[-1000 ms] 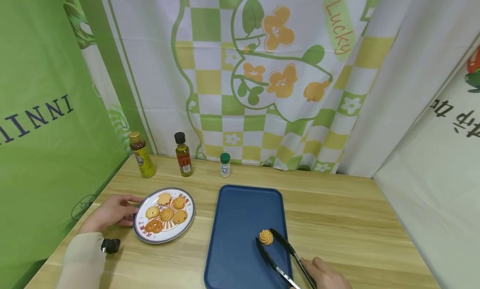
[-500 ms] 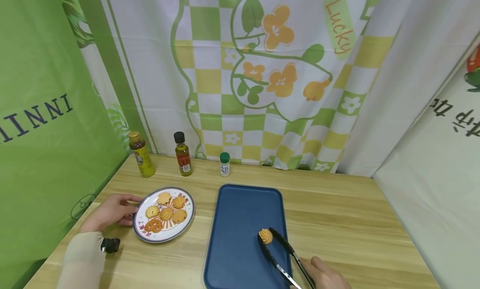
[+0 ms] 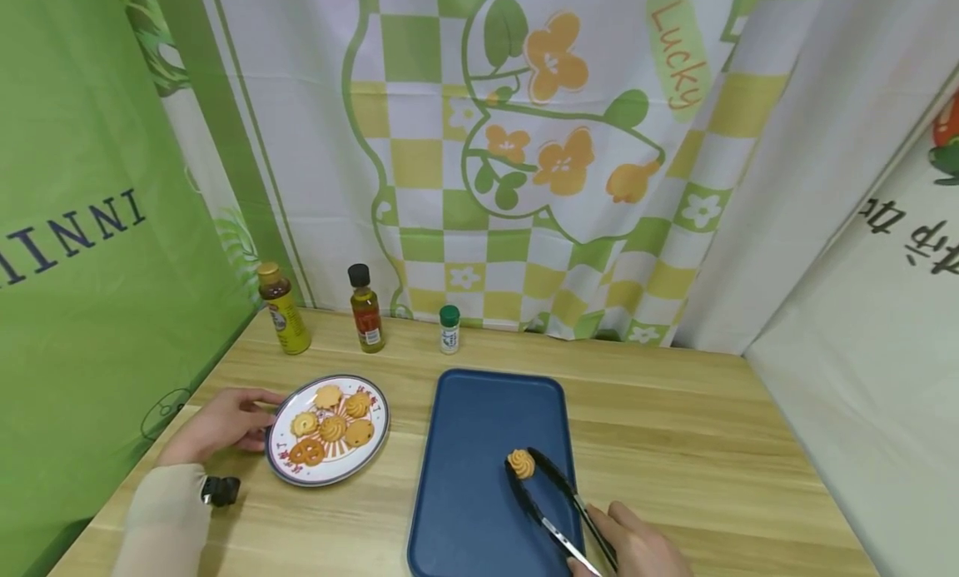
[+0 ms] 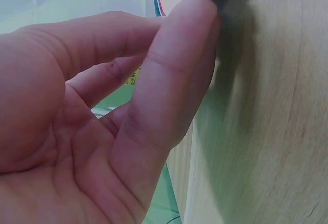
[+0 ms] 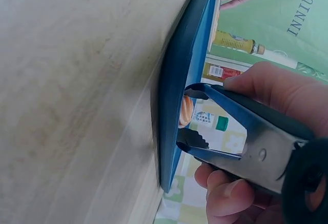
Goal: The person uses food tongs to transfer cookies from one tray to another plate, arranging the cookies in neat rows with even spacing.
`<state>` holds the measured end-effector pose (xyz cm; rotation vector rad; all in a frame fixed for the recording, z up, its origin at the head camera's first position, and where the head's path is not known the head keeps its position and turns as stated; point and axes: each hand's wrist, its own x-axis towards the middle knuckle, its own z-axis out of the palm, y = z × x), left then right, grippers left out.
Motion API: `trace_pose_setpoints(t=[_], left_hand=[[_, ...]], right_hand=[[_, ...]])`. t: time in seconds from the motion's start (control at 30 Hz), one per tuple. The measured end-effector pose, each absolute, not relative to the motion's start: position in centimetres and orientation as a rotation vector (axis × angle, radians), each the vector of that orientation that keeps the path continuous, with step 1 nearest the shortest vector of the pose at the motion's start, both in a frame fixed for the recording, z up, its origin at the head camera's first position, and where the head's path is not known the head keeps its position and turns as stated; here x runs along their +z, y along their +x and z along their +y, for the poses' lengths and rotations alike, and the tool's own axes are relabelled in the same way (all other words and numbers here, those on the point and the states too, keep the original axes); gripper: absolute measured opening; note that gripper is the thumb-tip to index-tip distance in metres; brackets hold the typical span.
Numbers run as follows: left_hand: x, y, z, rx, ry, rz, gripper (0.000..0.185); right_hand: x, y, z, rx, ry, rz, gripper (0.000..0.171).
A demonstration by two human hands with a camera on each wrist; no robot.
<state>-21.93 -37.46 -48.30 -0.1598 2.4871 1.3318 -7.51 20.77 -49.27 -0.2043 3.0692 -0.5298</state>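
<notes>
My left hand (image 3: 225, 427) pinches the near-left rim of a round white plate (image 3: 280, 460) with a dark blue edge, its thumb and fingers close-up in the left wrist view. Several cookies lie on the plate, among them a pretzel-shaped one (image 3: 307, 451) and a swirled one (image 3: 333, 428). In my right hand (image 3: 637, 544) are black-tipped metal tongs (image 3: 559, 537). Their tips stand on either side of a swirled butter cookie (image 3: 521, 463) at the blue tray (image 3: 479, 427). Whether both tips press on the cookie, I cannot tell.
Along the table's back stand a yellow-labelled bottle (image 3: 288, 319), an oil bottle with a black cap (image 3: 367, 315) and a small green-capped shaker (image 3: 449, 330). Patterned curtains (image 3: 539, 186) hang behind the wooden table (image 3: 674, 427). The tray has a low raised rim.
The right hand, the tongs and the swirled butter cookie have shifted a little left and away from me over the tray. The left hand and the plate have stayed put.
</notes>
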Motion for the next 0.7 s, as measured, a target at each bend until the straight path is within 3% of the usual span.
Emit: trace_pose_setpoints(t=[0.2, 0.7], left_hand=[[-48.3, -21.9, -37.5, 1.322, -0.138, 2.494, 0.053], [-48.6, -22.0, -37.7, 1.322, -0.149, 2.502, 0.05]], right_hand=[[-48.8, -8.1, 19.4, -0.557, -0.241, 3.074, 0.067], [-46.7, -10.1, 15.0, -0.632, -0.661, 3.036, 0.064]])
